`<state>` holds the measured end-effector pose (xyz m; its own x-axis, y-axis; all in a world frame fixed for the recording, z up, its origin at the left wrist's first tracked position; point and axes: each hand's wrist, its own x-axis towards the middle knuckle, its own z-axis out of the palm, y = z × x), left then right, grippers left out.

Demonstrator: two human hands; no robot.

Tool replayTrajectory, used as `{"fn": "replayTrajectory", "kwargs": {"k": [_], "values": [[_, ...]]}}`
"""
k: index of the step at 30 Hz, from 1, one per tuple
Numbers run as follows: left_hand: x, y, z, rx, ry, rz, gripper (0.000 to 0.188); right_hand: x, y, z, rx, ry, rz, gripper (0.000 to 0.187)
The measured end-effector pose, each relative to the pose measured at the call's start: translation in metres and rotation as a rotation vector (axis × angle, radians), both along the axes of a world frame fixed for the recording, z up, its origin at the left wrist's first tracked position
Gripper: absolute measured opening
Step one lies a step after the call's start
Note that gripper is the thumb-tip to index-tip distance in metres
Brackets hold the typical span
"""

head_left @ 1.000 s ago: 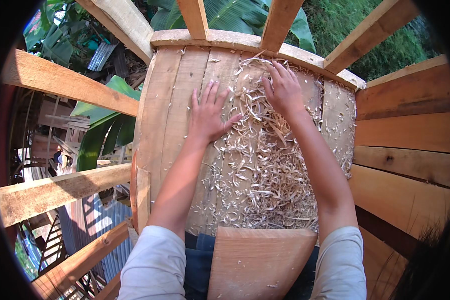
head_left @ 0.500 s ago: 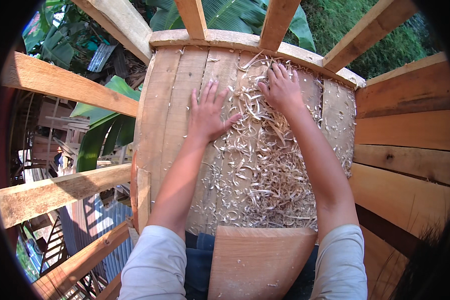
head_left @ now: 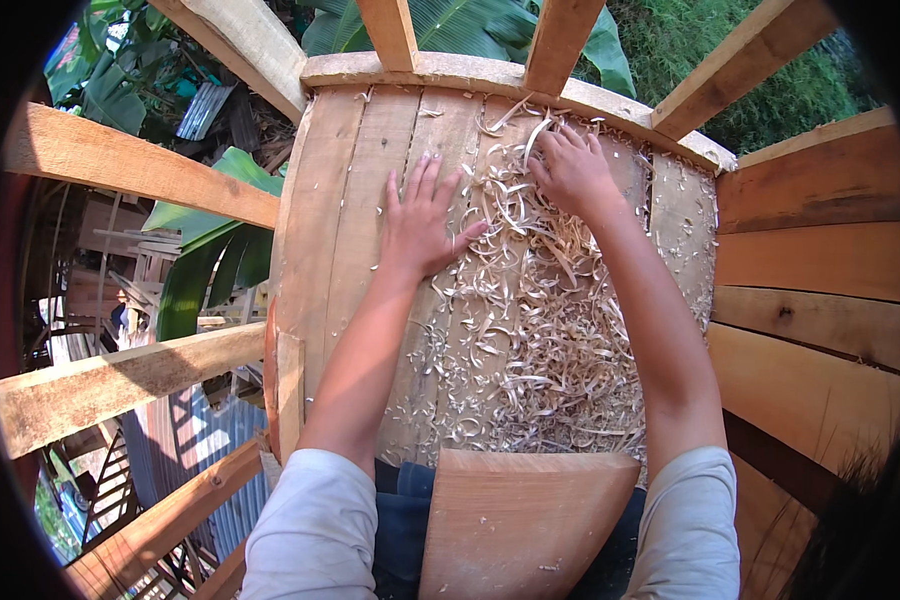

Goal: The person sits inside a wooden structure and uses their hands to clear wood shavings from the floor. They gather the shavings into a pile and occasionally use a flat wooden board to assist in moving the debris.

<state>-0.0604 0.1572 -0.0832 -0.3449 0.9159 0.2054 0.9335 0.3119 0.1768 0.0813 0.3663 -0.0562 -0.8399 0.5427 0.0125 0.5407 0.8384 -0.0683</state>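
My left hand [head_left: 422, 222] lies flat on the plank floor [head_left: 360, 200], fingers spread, its thumb reaching the edge of the shavings. Farther off and to the right, my right hand [head_left: 573, 172] is curled over wood shavings [head_left: 570, 350], close to the far rail. A long pale curl stands up beside its fingers. The fingertips are partly hidden, so how much they hold does not show. Loose curls spread from the far rail back toward my lap, thickest right of the middle. A smooth board [head_left: 525, 525] rests over my lap, untouched by either hand.
A raised wooden rail [head_left: 470, 70] closes the far edge, with slanting posts [head_left: 387, 30] rising from it. More beams [head_left: 150, 370] cross open gaps on the left, above corrugated sheets [head_left: 220, 440]. A plank wall [head_left: 810, 265] stands on the right. Banana leaves [head_left: 440, 30] hang beyond.
My right hand has drawn slightly nearer and its fingers have curled in around shavings, lifting a long curl beside them. The left hand stays flat in its place.
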Motion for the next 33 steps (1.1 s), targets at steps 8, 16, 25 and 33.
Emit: {"fn": "replayTrajectory", "kwargs": {"k": [8, 16, 25, 33], "values": [[-0.001, -0.003, -0.003, 0.005, 0.002, -0.014, 0.084, -0.015, -0.012, 0.026, -0.075, -0.089, -0.146, 0.038], [-0.002, -0.001, 0.000, 0.015, 0.001, -0.002, 0.083, -0.006, -0.002, 0.010, -0.152, -0.037, -0.003, 0.030], [0.000, 0.001, 0.002, 0.007, -0.004, -0.016, 0.082, 0.025, 0.003, -0.007, 0.004, 0.162, 0.210, 0.055], [-0.001, -0.006, 0.003, 0.167, -0.062, -0.136, 0.064, 0.104, -0.050, 0.009, 0.001, 0.173, 0.160, 0.062]]}}
